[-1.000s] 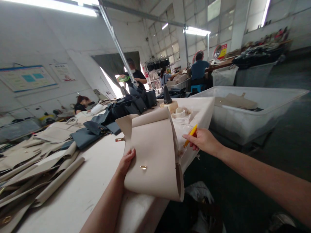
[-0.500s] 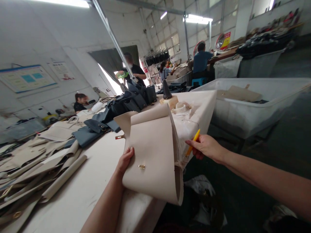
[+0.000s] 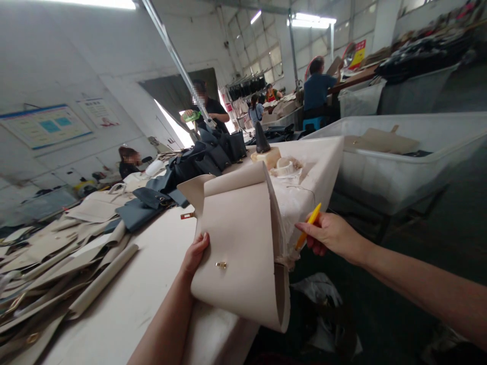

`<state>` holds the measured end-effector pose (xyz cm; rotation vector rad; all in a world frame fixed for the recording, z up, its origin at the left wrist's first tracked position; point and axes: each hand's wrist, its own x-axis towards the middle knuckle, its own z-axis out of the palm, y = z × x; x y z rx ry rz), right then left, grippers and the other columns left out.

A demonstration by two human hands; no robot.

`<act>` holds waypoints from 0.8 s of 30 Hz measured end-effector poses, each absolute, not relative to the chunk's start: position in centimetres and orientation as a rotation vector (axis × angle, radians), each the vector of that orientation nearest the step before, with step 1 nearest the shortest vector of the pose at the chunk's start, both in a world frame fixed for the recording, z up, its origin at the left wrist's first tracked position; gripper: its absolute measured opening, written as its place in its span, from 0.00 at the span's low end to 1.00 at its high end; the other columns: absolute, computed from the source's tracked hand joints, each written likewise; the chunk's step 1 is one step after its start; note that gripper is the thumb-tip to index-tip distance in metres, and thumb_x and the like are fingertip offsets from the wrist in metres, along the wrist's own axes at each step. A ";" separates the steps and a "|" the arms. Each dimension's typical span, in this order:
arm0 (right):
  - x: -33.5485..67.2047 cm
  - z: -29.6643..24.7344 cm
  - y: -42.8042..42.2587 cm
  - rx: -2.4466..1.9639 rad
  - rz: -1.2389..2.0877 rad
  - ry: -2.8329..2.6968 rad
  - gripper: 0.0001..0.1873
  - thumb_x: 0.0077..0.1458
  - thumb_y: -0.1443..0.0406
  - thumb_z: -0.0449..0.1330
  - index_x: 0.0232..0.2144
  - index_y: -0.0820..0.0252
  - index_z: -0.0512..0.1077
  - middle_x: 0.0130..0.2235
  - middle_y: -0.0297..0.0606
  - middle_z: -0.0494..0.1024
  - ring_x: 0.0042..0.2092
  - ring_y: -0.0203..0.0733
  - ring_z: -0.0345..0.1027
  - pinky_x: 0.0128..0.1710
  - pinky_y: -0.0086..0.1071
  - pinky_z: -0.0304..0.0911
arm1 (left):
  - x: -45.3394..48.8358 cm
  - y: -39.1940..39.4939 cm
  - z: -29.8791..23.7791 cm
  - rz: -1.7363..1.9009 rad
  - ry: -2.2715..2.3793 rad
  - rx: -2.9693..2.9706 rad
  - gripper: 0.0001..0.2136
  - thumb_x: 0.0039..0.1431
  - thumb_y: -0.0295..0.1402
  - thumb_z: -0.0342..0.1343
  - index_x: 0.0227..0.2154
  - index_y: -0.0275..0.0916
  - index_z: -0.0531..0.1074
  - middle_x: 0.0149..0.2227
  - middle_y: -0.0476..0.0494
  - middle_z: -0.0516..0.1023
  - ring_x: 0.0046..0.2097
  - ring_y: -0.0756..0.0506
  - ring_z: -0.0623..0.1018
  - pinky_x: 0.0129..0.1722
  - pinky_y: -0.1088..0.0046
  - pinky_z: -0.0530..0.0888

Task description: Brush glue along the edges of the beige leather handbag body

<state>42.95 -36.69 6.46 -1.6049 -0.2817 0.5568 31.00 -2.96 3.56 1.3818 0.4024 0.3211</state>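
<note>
A beige handbag body (image 3: 239,243), folded over and with a small gold clasp (image 3: 221,264) on its front, is tilted up over the table's edge. My left hand (image 3: 197,251) grips its left side, thumb in front and the other fingers hidden behind. A second metal fitting (image 3: 187,216) sticks out at the upper left. To the right, my right hand (image 3: 329,235) is closed around a slim yellow tool (image 3: 309,225), whose exact kind I cannot make out. The tool stands close to the bag's open right edge, with a visible gap between them.
Beige bag pieces (image 3: 45,243) and dark blue bags (image 3: 190,170) lie piled along the left and back of the white table (image 3: 152,284). A dark cone on a pale base (image 3: 262,144) and tape rolls (image 3: 285,167) stand behind the bag. A large white bin (image 3: 384,172) is at right. Several people work farther off.
My right hand with the yellow tool has shifted slightly right, farther from the bag's edge. My left hand keeps its hold, and the bag's lower right part has dropped slightly.
</note>
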 end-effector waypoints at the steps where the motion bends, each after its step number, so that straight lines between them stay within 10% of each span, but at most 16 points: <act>1: 43.2 6.4 -36.9 -1.599 0.546 -0.284 0.25 0.47 0.48 0.68 0.20 0.61 0.67 0.17 0.34 0.71 0.15 0.31 0.63 0.12 0.21 0.60 | 31.0 -2.9 3.5 0.320 0.407 1.379 0.21 0.46 0.42 0.66 0.42 0.37 0.72 0.37 0.43 0.81 0.39 0.41 0.81 0.43 0.67 0.77; 17: 44.4 6.7 -37.5 -1.491 0.455 -0.342 0.34 0.31 0.35 0.67 0.19 0.60 0.68 0.18 0.35 0.72 0.16 0.31 0.62 0.12 0.22 0.59 | 30.7 -2.5 3.3 0.360 0.472 1.384 0.24 0.42 0.44 0.69 0.41 0.39 0.71 0.35 0.46 0.81 0.35 0.42 0.80 0.39 0.67 0.78; 24: 43.7 6.5 -36.8 -1.467 0.712 -0.224 0.20 0.54 0.55 0.65 0.20 0.61 0.67 0.16 0.33 0.70 0.15 0.30 0.61 0.11 0.20 0.57 | 30.8 -2.6 3.4 0.381 0.521 1.417 0.25 0.41 0.45 0.68 0.41 0.39 0.72 0.34 0.46 0.81 0.39 0.39 0.81 0.44 0.65 0.77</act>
